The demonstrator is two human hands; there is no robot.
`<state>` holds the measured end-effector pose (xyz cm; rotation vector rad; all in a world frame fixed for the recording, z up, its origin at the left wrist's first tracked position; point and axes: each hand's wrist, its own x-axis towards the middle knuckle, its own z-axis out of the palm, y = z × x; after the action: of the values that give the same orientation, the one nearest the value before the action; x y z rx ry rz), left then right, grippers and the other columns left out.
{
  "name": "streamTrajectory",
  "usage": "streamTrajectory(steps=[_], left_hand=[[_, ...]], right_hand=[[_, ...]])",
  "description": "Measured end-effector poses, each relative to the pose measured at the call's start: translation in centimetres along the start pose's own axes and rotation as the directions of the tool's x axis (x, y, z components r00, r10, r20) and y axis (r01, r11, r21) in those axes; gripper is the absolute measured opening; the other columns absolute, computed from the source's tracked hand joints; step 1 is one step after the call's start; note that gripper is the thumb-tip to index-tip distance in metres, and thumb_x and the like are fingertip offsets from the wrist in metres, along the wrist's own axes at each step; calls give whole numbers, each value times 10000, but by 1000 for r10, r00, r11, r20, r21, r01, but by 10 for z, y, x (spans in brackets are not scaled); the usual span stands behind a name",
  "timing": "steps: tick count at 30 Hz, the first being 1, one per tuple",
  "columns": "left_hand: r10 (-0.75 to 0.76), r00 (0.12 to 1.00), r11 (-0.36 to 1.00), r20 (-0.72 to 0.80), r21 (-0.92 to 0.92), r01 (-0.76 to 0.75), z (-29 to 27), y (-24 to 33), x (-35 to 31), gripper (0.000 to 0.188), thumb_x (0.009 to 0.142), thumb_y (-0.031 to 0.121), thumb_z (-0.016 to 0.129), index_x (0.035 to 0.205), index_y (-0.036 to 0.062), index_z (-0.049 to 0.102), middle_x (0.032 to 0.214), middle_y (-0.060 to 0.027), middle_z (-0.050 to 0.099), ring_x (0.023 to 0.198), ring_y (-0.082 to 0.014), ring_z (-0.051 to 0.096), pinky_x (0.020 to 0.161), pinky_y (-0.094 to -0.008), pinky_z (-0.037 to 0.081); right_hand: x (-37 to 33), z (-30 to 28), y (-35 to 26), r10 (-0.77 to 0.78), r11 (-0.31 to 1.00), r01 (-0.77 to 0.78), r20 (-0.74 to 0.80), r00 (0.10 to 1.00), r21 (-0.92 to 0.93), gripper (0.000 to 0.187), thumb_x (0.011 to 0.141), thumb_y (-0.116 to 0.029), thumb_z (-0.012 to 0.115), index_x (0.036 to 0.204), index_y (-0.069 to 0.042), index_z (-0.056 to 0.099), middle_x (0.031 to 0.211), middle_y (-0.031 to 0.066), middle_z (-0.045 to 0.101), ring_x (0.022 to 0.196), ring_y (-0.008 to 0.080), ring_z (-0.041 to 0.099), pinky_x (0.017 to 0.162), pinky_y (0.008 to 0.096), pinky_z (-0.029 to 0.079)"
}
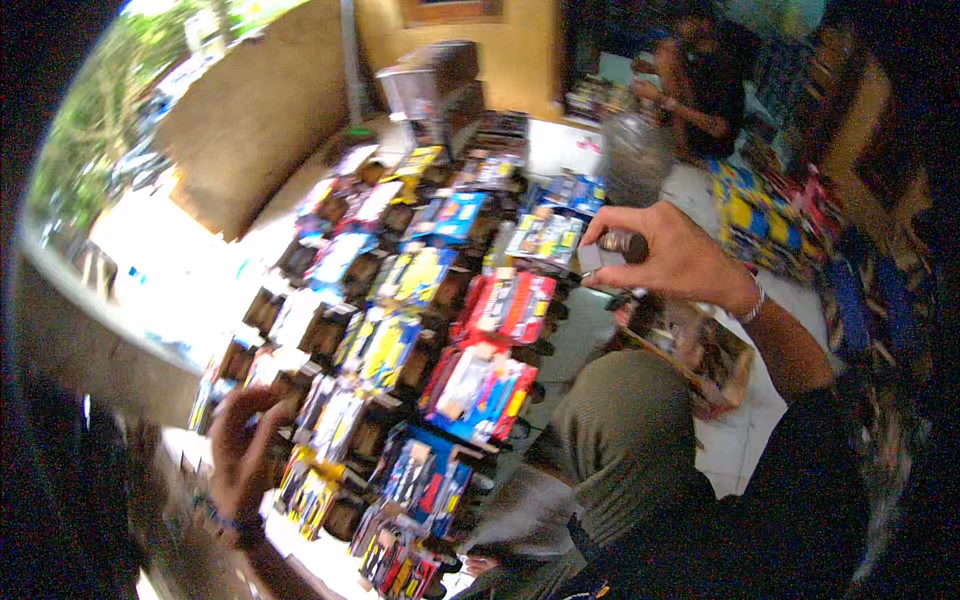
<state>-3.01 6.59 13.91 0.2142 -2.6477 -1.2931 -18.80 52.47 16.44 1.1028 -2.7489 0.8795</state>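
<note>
Rows of small, brightly coloured toy trucks [415, 275] with dark wheels stand close together across the floor. My right hand [680, 255] is raised at the right edge of the rows, closed with thumb and fingers around a small dark-brown round piece [622, 243]. Something greyish shows between those fingers too; blur hides its kind. At the lower left, my left hand [245, 450] reaches with bent fingers beside the outer trucks. Motion smears its fingertips, so I cannot make out whether it touches or grips one.
An open box [735, 365] of loose pieces lies right of my bent knee [630, 420]. Beyond it is a yellow-and-blue heap [765, 215]. Another person [695, 90] sits at the back right. A low wall [250, 110] borders the left, and a tall boxy object [430, 85] stands behind the rows.
</note>
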Motion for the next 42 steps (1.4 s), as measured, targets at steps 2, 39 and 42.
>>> streamTrajectory(steps=[2, 39, 42], left_hand=[[101, 990, 935, 94, -349, -62, 34, 51, -10, 414, 879, 70, 739, 1249, -5, 568, 1173, -115, 663, 1079, -189, 628, 939, -341, 521], [581, 764, 629, -280, -441, -640, 30, 20, -11, 160, 835, 138, 769, 941, 20, 749, 909, -106, 752, 819, -167, 722, 745, -292, 571], [520, 819, 549, -243, -639, -538, 32, 17, -7, 216, 828, 205, 796, 951, 31, 757, 864, -106, 753, 805, -153, 726, 720, -289, 572]], right_hand=[[33, 23, -57, -222, 973, 216, -69, 973, -85, 321, 785, -198, 781, 1049, -70, 652, 867, 122, 694, 787, 224, 697, 723, 344, 521], [80, 116, -148, -78, 919, 64, 19, 997, 390, 233, 1001, -252, 590, 1136, -64, 607, 833, -37, 535, 666, 12, 434, 548, 186, 327], [87, 121, -155, -93, 838, 55, 41, 995, 543, 208, 994, -254, 618, 1119, -89, 590, 829, -70, 537, 584, 4, 402, 519, 159, 351]])
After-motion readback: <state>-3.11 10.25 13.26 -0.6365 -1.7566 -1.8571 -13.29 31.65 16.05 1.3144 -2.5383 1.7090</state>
